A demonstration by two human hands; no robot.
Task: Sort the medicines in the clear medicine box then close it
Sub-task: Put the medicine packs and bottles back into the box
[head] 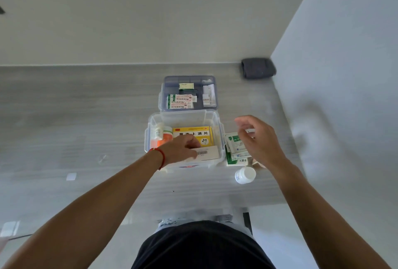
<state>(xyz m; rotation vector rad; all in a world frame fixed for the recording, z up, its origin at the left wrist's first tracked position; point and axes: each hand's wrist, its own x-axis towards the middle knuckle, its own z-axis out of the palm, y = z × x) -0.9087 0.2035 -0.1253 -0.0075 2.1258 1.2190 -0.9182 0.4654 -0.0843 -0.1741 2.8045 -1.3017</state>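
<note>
White carton (pixel 206 153) lies under left hand (pixel 179 149) inside clear box (pixel 221 137).

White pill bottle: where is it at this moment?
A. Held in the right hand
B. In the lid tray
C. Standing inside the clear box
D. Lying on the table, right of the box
D: the white pill bottle lies on its side on the table, outside the clear box and below the right hand.
</note>
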